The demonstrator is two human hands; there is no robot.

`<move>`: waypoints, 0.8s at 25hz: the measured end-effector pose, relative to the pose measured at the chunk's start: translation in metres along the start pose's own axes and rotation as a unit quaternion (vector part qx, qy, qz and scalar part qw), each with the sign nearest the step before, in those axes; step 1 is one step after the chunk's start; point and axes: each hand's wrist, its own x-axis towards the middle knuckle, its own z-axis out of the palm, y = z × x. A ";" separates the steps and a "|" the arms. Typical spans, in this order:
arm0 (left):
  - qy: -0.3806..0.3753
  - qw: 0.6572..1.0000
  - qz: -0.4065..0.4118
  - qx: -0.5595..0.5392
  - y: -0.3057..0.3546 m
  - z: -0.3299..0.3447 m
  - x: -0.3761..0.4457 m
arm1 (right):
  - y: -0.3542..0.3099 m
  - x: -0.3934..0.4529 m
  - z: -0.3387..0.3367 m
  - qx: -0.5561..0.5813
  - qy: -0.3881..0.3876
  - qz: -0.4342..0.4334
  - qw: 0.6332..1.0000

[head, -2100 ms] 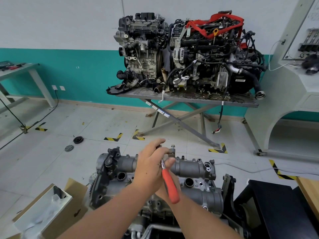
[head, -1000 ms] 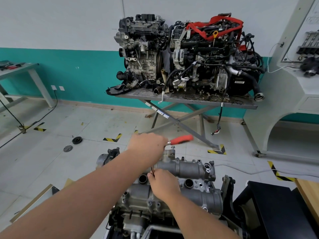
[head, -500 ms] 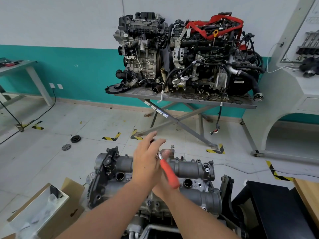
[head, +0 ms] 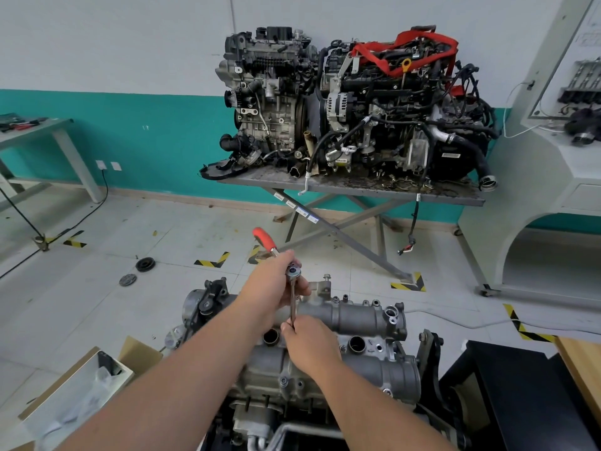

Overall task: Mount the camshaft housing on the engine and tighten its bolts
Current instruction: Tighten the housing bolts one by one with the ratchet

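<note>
A person's left hand [head: 271, 283] grips a ratchet wrench [head: 282, 262] at its head, the red handle [head: 264, 239] angled up and away to the left, while the right hand [head: 310, 341] has its fingers [head: 287, 327] curled around the lower end of the steel extension bar [head: 293, 301] that drops straight down from the ratchet to the camshaft housing [head: 338, 346]; the bolt under the bar is hidden by the hand. The grey cast housing sits on top of the engine [head: 270, 415] in the lower middle of the view, its two long tubular halves running left to right with round openings between them. On the tiled floor to the left lies an open cardboard box [head: 81, 388] holding clear plastic wrapping, and farther off two dark round discs [head: 136, 271]. Against the teal and white wall behind, two complete engines [head: 351, 102] stand side by side on a metal table [head: 357, 190] with crossed legs, one draped in a red strap [head: 406, 50]
</note>
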 end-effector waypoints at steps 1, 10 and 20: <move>-0.004 0.999 -0.006 0.050 0.008 0.000 -0.001 | 0.000 0.000 0.000 0.002 0.001 -0.002 1.000; -0.034 0.640 0.209 0.738 0.041 0.012 -0.011 | 0.001 -0.002 0.001 0.012 0.004 -0.006 1.000; 0.146 0.541 0.593 0.579 -0.021 -0.023 -0.012 | -0.002 -0.002 -0.002 0.015 -0.002 -0.011 1.000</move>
